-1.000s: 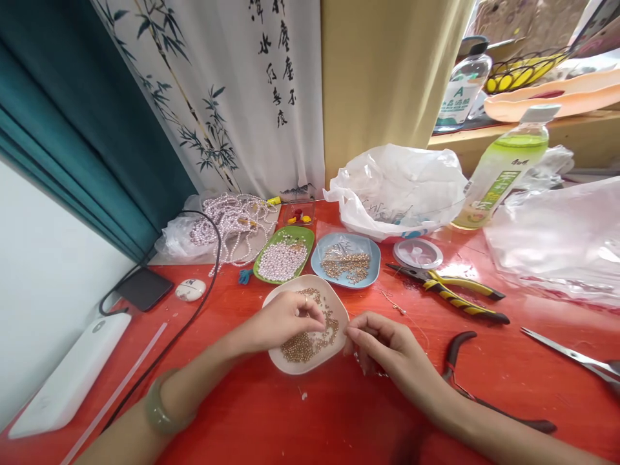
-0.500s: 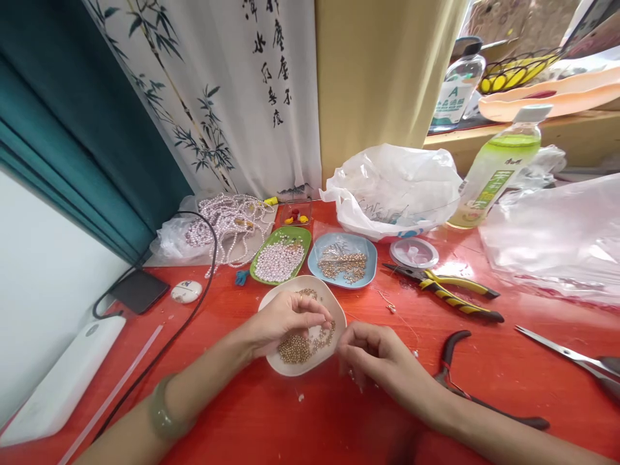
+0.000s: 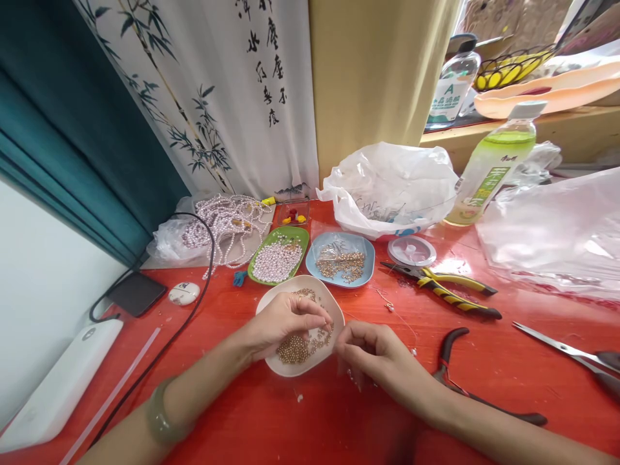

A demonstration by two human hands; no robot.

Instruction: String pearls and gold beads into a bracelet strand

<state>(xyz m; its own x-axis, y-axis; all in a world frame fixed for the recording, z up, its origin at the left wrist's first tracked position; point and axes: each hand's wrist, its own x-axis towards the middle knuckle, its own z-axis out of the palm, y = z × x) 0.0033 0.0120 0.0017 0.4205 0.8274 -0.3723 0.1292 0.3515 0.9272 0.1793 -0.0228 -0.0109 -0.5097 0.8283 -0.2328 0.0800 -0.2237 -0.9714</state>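
Observation:
My left hand (image 3: pixel 283 323) hovers over a pale dish (image 3: pixel 271 298) of small gold beads (image 3: pixel 295 349), with thumb and fingertips pinched together on something too small to make out. My right hand (image 3: pixel 382 358) rests on the red table just right of the dish, fingers curled and pinched toward the left hand; a thin clear thread (image 3: pixel 402 320) trails from it across the table. A green bangle (image 3: pixel 157 413) sits on my left wrist.
Behind the dish are a green dish of pearls (image 3: pixel 277 259) and a blue dish of gold findings (image 3: pixel 341 261). Pearl strands (image 3: pixel 227 223) lie at the back left. Yellow-handled pliers (image 3: pixel 450 294), black pliers (image 3: pixel 465 381), scissors (image 3: pixel 571 352), a thread spool (image 3: pixel 411 250), a bottle (image 3: pixel 491 165), plastic bags, and a power bank (image 3: pixel 58 381) surround them.
My right hand has slid slightly left and closer to the dish, nearer the left hand's fingertips. The left hand's pinch moved a little toward the dish's right edge.

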